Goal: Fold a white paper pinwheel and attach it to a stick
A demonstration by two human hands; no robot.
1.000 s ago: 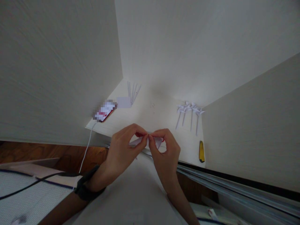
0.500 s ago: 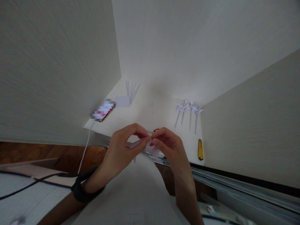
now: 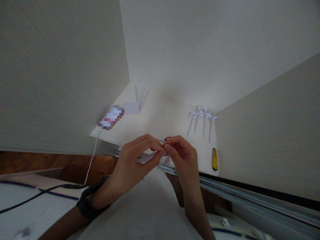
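Observation:
My left hand (image 3: pixel 138 160) pinches a piece of white paper (image 3: pixel 147 158) between thumb and fingers near the shelf's front edge. Thumb and index finger of my right hand (image 3: pixel 182 155) press together against the same paper, tips touching those of the left. Most of the paper is hidden by the fingers; a part hangs below them. Just behind the right fingertips shows a bit of a red object (image 3: pixel 167 138), mostly covered. Several white paper pinwheels (image 3: pixel 203 115) on thin sticks lie side by side at the right.
Several thin white paper sticks (image 3: pixel 142 98) lie at the back left beside a flat sheet of paper (image 3: pixel 131 107). A phone (image 3: pixel 111 117) with a white cable (image 3: pixel 93 155) lies at left. A yellow box cutter (image 3: pixel 214 159) lies by the right wall. Panels enclose the shelf (image 3: pixel 155 123).
Both hands have shifted slightly right, and the fingertips have come closer together on the paper. The right thumb now sits higher, against the index fingertip.

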